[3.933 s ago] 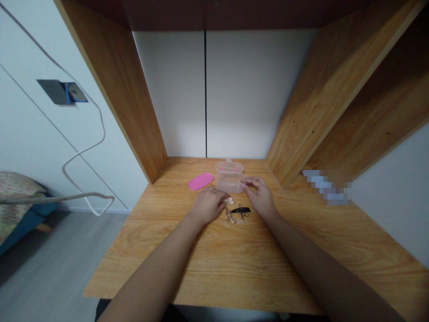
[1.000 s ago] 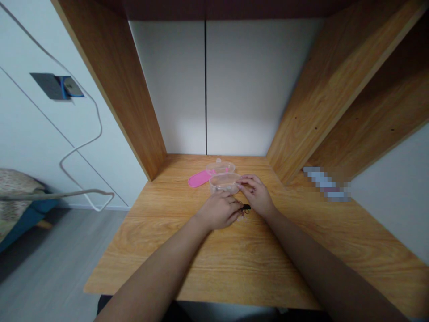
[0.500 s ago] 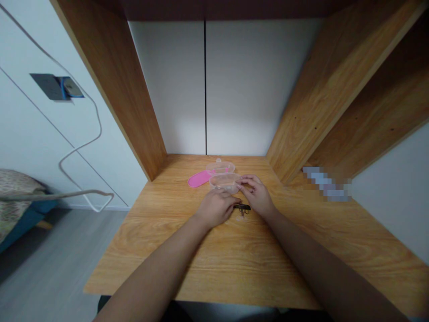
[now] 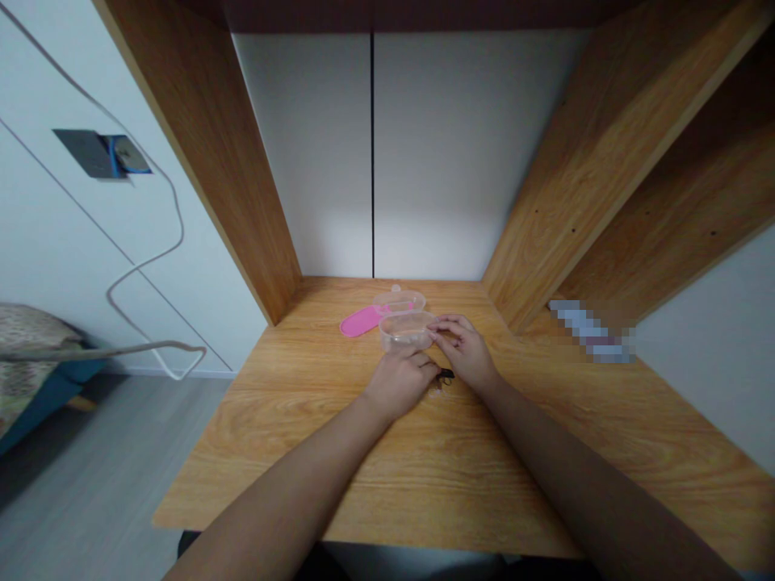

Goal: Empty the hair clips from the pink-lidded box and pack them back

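Note:
A clear plastic case [image 4: 407, 321] with an oval tub lies open on the wooden table. My right hand [image 4: 465, 349] pinches the right end of the tub's rim between thumb and fingers. Just in front of the case, my left hand [image 4: 404, 378] is palm down, its fingers drawn together over some small items. A small black item [image 4: 446, 374], perhaps a hair clip, pokes out past those fingertips, with thin dark loops beside it. Whatever the left fingertips grip is hidden beneath them. Left of the case is a flat pink oval piece [image 4: 359, 321].
Wooden side panels [image 4: 206, 161] and a white back panel [image 4: 436, 161] enclose the table's far end. A blurred-out object [image 4: 590, 332] lies at the right. White cable [image 4: 175, 202] hangs along the left wall by an open socket box [image 4: 100, 155].
My left hand has slid slightly right and now covers more of the black item and loops. My right hand stays at the tub's rim.

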Demonstrator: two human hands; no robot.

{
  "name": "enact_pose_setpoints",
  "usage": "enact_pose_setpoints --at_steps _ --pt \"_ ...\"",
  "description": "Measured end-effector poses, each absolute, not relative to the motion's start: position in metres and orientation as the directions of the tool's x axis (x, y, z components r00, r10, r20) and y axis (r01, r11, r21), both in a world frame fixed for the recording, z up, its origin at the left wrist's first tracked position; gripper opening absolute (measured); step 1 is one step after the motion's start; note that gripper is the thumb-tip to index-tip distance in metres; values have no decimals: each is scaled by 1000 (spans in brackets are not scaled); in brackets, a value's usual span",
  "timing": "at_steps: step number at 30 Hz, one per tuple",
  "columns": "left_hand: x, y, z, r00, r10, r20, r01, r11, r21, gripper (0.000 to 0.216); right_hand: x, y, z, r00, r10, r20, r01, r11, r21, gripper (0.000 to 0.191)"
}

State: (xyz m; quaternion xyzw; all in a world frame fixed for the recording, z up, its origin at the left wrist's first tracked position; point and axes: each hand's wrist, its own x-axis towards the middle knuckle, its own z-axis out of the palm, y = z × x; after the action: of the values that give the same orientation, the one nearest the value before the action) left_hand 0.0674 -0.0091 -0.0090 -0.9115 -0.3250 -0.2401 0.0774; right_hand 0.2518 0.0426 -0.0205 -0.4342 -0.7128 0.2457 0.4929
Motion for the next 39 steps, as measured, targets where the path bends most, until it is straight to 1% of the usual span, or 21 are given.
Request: enact_pose_setpoints --at_steps 4,7,13,17,21,23,25,27,29,31,34,39 --pt "69 -10 -7 685 586 434 621 -780 73 24 252 42 -20 -133 864 485 384 496 -779 27" --pt "67 -12 -2 666 625 407 643 -757 110 22 251 41 -18 -130 863 487 388 497 -776 29" --pt "67 -14 1 649 649 398 670 -735 106 19 252 42 -20 -139 863 486 372 500 -782 29" --pt "65 -12 1 658 607 446 639 -763 96 23 252 43 -22 -141 856 497 356 513 -781 27" --pt "55 -9 6 667 524 530 610 -793 17 26 253 43 -22 -144 858 493 361 510 -781 26" --pt "48 -8 8 632 518 577 625 -780 16 29 253 43 -22 -147 861 487 362 505 -783 26" --pt "41 -6 11 524 564 638 682 -727 82 32 253 43 -22 -145 863 484 364 501 -785 26" --pt "35 -4 12 388 620 682 737 -653 174 34 252 43 -22 -140 865 482 367 497 -786 27" --pt "30 -1 11 289 659 695 758 -601 254 36 252 43 -21 -133 869 477 371 490 -789 27" --pt "26 2 11 236 680 694 753 -580 312 40 252 42 -20 -130 870 476 379 487 -787 28" --pt "23 6 10 205 693 691 732 -577 362 42 252 41 -19 -129 868 480 386 490 -782 30" --pt "25 8 8 311 694 649 668 -645 371 41 252 41 -19 -131 868 479 387 490 -781 30"
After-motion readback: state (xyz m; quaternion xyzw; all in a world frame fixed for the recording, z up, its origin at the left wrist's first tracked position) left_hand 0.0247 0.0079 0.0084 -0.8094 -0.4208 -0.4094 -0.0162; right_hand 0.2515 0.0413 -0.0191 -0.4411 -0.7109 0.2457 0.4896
